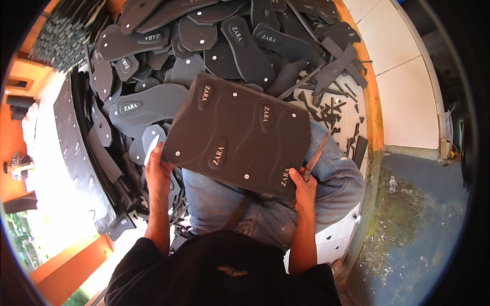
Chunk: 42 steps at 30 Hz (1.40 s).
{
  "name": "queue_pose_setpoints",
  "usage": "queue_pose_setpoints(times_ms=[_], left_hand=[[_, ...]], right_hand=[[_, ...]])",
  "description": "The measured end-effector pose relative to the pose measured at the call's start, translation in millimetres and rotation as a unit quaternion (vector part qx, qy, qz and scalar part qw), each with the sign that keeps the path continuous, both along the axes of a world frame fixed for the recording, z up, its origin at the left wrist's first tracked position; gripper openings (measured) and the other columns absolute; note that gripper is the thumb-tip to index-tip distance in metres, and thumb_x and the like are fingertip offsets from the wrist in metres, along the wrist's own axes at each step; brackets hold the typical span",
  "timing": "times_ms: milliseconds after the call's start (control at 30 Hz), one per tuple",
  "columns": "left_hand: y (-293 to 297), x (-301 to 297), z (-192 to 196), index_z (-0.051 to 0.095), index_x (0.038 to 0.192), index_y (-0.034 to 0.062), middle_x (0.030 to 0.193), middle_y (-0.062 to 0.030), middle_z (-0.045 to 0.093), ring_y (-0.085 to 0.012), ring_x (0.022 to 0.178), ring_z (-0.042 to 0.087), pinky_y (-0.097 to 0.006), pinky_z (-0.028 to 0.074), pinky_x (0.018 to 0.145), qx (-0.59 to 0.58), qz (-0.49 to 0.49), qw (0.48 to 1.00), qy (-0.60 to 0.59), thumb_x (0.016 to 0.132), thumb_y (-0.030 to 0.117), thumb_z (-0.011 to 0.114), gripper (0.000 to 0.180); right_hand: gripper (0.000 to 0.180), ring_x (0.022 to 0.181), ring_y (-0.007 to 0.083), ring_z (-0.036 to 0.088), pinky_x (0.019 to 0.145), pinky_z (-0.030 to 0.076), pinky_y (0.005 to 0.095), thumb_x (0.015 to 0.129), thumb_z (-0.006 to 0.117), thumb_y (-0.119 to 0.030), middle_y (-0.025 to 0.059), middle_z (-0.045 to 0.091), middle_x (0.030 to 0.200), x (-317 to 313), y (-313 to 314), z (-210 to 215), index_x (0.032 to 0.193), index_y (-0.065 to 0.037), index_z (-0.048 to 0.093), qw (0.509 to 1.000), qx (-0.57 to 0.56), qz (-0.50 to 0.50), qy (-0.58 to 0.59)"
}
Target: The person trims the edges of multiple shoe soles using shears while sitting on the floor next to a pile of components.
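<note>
A dark brown-black foam sheet point(245, 132) with several sole outlines pressed into it and small white dots lies tilted above my lap. At its lower left corner, my left hand point(158, 171) grips the edge. A bright white sliver beside those fingers is too glaring to make out. My right hand point(304, 191) pinches the lower right corner with the thumb on top. That same hand also holds a knife point(317, 155) with a brownish, worn blade pointing up and away. The undersides of the sheet and some fingers are hidden.
Beyond the sheet lies a large heap of cut foam soles point(204, 41). Thin foam offcuts point(332, 109) litter the white floor at right. More foam sheets point(84, 148) stand at left, near a stack of dark pieces point(69, 35). My jeans-clad legs point(332, 178) are folded beneath.
</note>
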<state>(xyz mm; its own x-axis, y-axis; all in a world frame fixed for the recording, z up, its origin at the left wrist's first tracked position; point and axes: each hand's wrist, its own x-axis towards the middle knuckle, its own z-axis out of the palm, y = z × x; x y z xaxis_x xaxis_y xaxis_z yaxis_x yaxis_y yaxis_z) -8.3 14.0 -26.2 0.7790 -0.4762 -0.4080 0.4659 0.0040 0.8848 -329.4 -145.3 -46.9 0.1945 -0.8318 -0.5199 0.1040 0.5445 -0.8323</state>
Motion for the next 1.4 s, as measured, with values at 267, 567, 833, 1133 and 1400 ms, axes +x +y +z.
queue_pose_setpoints(times_ms=[267,567,833,1133,1400], left_hand=[[-27.5,-52.1,2.1,0.047,0.125,0.0004,0.121,-0.0109,0.056,-0.0231,0.108,0.058,-0.035,0.049,0.090,-0.177,-0.037,0.965,0.190,0.091,0.018,0.054,0.038],[12.2,-98.6,-16.5,0.048,0.125,0.0030,0.117,-0.0119,0.057,-0.0260,0.110,0.056,-0.041,0.043,0.099,-0.151,-0.060,0.960,0.227,0.084,0.003,0.058,0.043],[-8.7,-19.4,-6.6,0.048,0.122,-0.0032,0.110,-0.0147,0.059,-0.0301,0.098,0.060,-0.038,0.049,0.090,-0.140,-0.121,0.977,0.105,0.067,0.006,0.064,0.058],[-74.1,6.4,6.1,0.047,0.124,-0.0031,0.111,-0.0165,0.059,-0.0300,0.097,0.062,-0.039,0.052,0.085,-0.169,-0.173,0.962,0.125,0.072,0.013,0.064,0.057],[-58.3,-99.6,-3.6,0.050,0.115,0.0002,0.099,-0.0137,0.057,-0.0249,0.082,0.058,-0.035,0.049,0.069,-0.176,-0.244,0.935,0.187,0.085,0.030,0.058,0.043]], right_hand=[[0.018,0.075,0.0094,0.060,0.069,0.049,0.0224,0.084,0.067,-0.010,0.0039,0.065,0.087,-12.1,1.4,30.5,0.097,0.002,0.063,0.996,-0.026,-0.046,-0.069],[0.026,0.072,0.0113,0.061,0.066,0.051,0.0250,0.085,0.067,-0.020,0.0056,0.065,0.084,-44.8,17.0,26.9,0.099,0.002,0.060,0.996,-0.087,0.026,-0.014],[0.025,0.046,0.0066,0.049,0.037,0.033,0.0194,0.086,0.065,-0.023,0.0024,0.059,0.067,-46.9,-12.5,61.2,0.092,0.000,0.058,0.990,-0.102,-0.046,-0.089],[0.018,0.041,0.0062,0.043,0.037,0.033,0.0202,0.082,0.069,-0.015,0.0022,0.056,0.062,-54.1,-13.6,67.1,0.082,-0.002,0.058,0.996,-0.062,-0.042,-0.039],[0.021,0.045,0.0054,0.044,0.041,0.034,0.0206,0.083,0.070,-0.015,-0.0001,0.054,0.064,33.7,9.0,61.3,0.089,0.000,0.057,0.991,0.019,-0.102,-0.084]])
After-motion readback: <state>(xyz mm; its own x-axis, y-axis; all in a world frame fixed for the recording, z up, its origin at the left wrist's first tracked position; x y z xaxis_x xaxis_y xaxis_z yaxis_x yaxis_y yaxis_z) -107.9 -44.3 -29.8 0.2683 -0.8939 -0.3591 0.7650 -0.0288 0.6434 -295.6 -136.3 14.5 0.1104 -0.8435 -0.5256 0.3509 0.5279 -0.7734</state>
